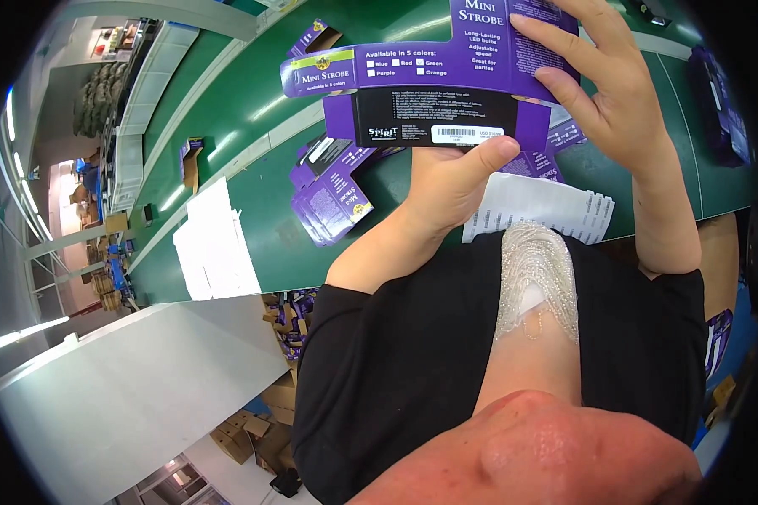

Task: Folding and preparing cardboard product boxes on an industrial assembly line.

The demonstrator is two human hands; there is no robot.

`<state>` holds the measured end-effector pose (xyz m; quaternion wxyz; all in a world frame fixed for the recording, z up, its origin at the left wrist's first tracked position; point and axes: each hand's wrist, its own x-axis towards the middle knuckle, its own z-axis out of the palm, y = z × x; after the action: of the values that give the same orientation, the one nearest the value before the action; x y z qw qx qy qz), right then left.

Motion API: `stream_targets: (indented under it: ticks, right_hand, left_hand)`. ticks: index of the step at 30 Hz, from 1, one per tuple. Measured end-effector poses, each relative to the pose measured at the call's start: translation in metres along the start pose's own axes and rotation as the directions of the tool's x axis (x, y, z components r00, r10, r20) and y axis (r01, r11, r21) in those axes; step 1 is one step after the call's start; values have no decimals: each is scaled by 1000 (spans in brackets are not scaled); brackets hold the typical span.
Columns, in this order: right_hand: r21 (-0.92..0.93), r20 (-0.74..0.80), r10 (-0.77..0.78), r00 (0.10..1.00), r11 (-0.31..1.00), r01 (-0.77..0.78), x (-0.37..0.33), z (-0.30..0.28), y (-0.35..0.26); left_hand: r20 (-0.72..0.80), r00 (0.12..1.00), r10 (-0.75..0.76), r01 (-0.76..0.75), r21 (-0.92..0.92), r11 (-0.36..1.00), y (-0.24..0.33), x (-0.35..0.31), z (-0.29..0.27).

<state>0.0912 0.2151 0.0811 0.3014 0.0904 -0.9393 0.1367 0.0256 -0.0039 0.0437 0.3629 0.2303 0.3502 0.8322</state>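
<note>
In front of my chest a purple and black printed box blank of thin card is held up, partly unfolded, with flaps sticking out to the left and upward. A white barcode sticker sits on its black panel. My left hand grips the lower edge, thumb on the near side and the other fingers hidden behind the card. On the upper right purple panel my right hand holds on with thumb and bent fingers. Below the box a white sheet of barcode labels lies close to my body.
More purple box blanks lie on the green table to the left and under the held one. White papers rest farther left, near a small open box. A purple pack stands at the right. Cartons are on the floor.
</note>
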Motion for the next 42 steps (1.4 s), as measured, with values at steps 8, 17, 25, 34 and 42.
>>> stream_targets:
  ticks: [8, 17, 25, 34, 42]
  right_hand:
    - [-61, 10, 37, 999, 997, -37, -3, -3, 0]
    - [157, -322, 22, 946, 987, 30, 6, 11, -38]
    - [146, -356, -33, 934, 985, 90, 16, 23, -41]
    - [206, -317, -13, 948, 975, 82, 10, 26, -37]
    - [233, -187, 69, 980, 972, -23, 8, 25, -39]
  left_hand:
    - [-80, 996, 36, -37, -4, 999, 2, 0, 8]
    - [-166, 952, 257, -50, 744, 666, 19, 8, -9]
    - [-135, 970, 205, -15, 801, 599, 22, -4, 11]
    - [-84, 982, 170, -40, 784, 620, 20, -6, 7]
    - [-104, 989, 108, 13, 779, 627, 17, -7, 0]
